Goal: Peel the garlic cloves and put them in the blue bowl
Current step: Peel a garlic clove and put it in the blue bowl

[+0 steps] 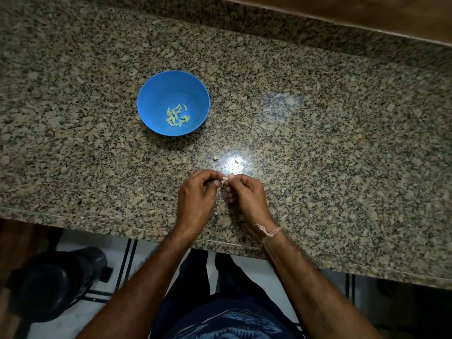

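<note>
A blue bowl [156,94] stands on the granite counter, up and to the left of my hands. Several pale peeled garlic cloves [176,115] lie in its bottom. My left hand [197,201] and my right hand [247,198] meet fingertip to fingertip near the counter's front edge. Between them they pinch one small pale garlic clove [224,179], mostly hidden by the fingers. A thin strip of skin seems to hang below it, between the two hands.
Speckled granite counter [318,133] with small bits of skin [215,157] beyond my hands and near the front edge. A wooden ledge [367,18] runs along the back. A dark round container [53,282] stands on the floor at lower left.
</note>
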